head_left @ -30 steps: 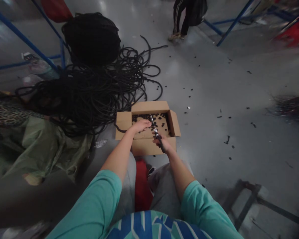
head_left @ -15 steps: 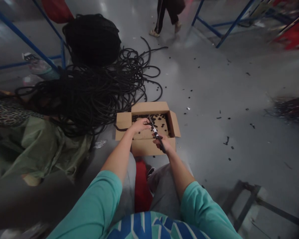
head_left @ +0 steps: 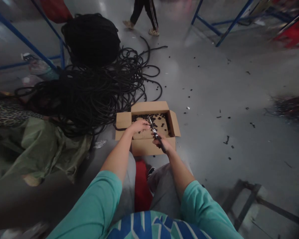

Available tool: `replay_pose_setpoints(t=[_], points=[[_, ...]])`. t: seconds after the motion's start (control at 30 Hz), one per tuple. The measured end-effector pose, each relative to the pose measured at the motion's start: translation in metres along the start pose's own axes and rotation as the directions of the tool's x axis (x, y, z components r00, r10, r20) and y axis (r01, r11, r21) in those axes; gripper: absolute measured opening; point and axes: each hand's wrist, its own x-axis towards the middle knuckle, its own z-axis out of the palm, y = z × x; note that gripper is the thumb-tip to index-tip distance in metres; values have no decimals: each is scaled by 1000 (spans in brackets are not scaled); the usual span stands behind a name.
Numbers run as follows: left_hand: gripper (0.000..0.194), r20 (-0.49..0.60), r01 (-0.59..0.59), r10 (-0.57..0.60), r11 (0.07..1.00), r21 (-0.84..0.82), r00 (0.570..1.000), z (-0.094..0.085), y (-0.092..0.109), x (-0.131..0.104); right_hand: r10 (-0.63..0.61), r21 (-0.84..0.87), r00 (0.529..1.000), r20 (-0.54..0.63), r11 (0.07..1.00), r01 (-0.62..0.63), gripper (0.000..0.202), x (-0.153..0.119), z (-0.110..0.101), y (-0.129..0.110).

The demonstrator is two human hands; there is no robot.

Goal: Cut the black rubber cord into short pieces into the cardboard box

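Over an open cardboard box [head_left: 153,147], my left hand [head_left: 139,126] pinches the black cord [head_left: 121,128], which comes in across the box's left flap. My right hand [head_left: 162,143] is wrapped round the dark handles of the scissors [head_left: 154,133]. Their silvery blades point up and away, right beside the fingertips of my left hand. Small black cut pieces [head_left: 160,118] lie scattered inside the box. Whether the blades touch the cord is too small to tell.
A tangled heap of black cord [head_left: 89,89] spreads at the left, below a big dark coil [head_left: 92,39]. Green cloth [head_left: 42,146] lies at the left. Blue metal frames [head_left: 211,25] stand beyond, and a person's legs [head_left: 144,13] show at the top.
The person at the top has stepped to the left. My hands have barely moved; the scissor blades look slightly shifted beside my left fingertips.
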Motion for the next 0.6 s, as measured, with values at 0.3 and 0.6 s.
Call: replay_pose_setpoints(t=[0.3, 0.6], points=[[16, -49, -26, 28, 999, 36, 998, -2, -3, 2, 75, 64, 996, -43, 995, -72, 46, 3, 2, 4], [18, -77, -33, 44, 990, 137, 996, -1, -9, 4, 95, 68, 994, -60, 994, -91, 42, 5, 1, 7]])
